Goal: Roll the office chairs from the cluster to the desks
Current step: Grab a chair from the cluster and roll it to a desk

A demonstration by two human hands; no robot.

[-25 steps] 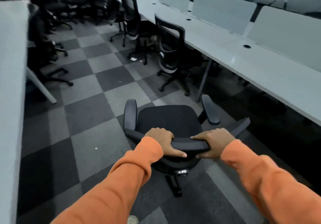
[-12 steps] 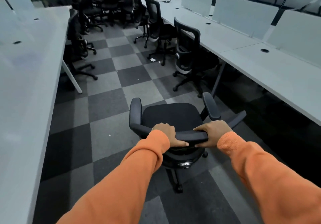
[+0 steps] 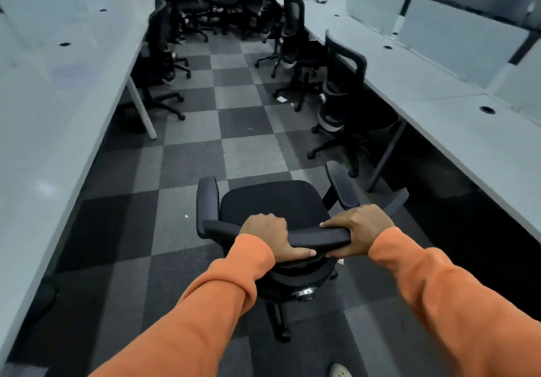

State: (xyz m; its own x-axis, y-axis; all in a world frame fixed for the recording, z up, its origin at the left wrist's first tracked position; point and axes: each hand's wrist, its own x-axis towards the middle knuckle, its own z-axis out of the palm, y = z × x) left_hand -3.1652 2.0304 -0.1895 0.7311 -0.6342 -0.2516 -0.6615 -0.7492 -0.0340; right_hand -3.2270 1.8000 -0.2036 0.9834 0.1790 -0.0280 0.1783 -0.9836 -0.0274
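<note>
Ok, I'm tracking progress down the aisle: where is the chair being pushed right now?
Head view, lower centre: the pushed chair stands mid-aisle, left hand and right hand gripping its backrest, just short of the parked chair at the right desk.

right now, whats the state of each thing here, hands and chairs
held chair, upright in the aisle, seat empty
left hand, grips its backrest top
right hand, grips the same top edge
near right chair, upright, pushed in at right desk
left chair, upright at left desk
chair cluster, bunched at aisle's far end
</note>
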